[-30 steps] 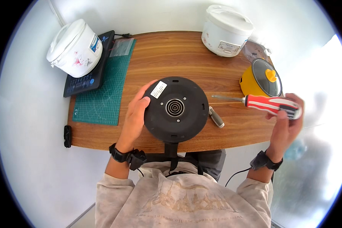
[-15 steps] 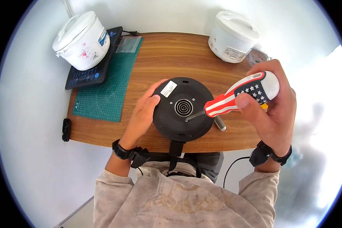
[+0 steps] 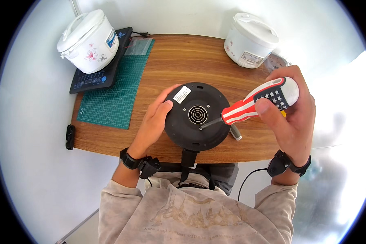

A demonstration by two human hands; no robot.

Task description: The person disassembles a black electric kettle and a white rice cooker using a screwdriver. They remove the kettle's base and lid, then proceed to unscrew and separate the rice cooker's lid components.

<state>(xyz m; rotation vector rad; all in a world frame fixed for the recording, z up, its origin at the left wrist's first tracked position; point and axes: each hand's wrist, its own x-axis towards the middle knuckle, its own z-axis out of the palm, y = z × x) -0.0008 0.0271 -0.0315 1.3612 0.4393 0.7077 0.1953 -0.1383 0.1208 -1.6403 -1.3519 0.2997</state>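
Observation:
An upturned electric kettle shows its round black base, with concentric metal rings in the middle, a white label and several small screws. Its black handle points toward me. My left hand grips the kettle's left side, thumb on the rim of the base. My right hand is wrapped round a stout screwdriver with a red, white and dark blue star-patterned handle. The slanting shaft meets the base at the screw below the rings. Whether the tip is seated in the screw, I cannot tell.
A white rice cooker stands on a black induction cooktop, partly over a green cutting mat. Another rice cooker is at the back right. A small grey-handled item lies beside the kettle. A plastic bag lies at the back left.
The whole view has shifted very slightly. Both hands keep their grips, and the screwdriver tip stays at the same screw.

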